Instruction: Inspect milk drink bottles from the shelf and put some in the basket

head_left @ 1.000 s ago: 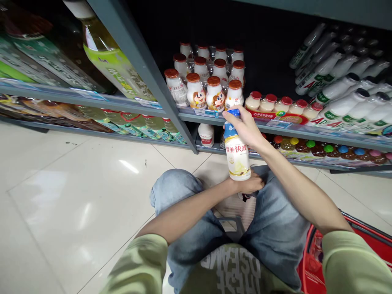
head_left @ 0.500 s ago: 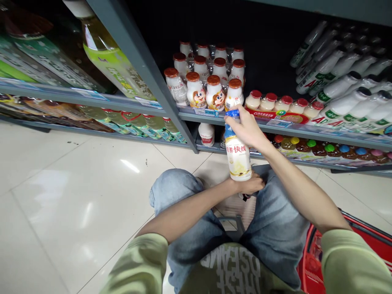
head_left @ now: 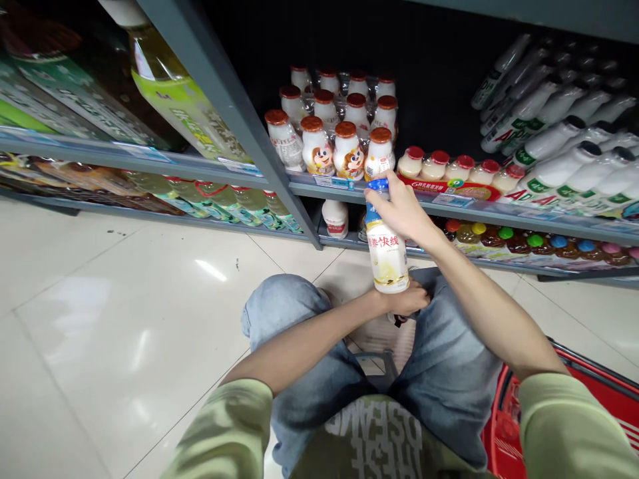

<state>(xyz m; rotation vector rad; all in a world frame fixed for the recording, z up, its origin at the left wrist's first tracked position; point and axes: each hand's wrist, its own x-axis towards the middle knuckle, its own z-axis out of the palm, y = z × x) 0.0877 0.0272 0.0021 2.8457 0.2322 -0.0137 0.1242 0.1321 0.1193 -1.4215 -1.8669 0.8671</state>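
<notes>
My right hand (head_left: 399, 206) is wrapped round the upper part of a drink bottle (head_left: 387, 259), just under its blue cap. The bottle has a white and yellow label with red characters and is held tilted in front of the shelf. Across my lap, my left forearm reaches to my right knee. My left hand (head_left: 412, 299) rests by the inner side of that knee, just behind the bottle's base. Its fingers are mostly hidden, so I cannot see whether they hold anything.
Small white bottles with orange caps (head_left: 346, 150) stand on the shelf ahead. Beside them are a red-capped pack (head_left: 464, 174) and white black-capped bottles (head_left: 569, 166). Large green-labelled bottles (head_left: 174, 100) fill the left bay. A red shopping basket (head_left: 509, 426) is at my right.
The view has shifted very slightly. Both hands and the bottle keep practically the same position, with my right hand still holding the bottle.
</notes>
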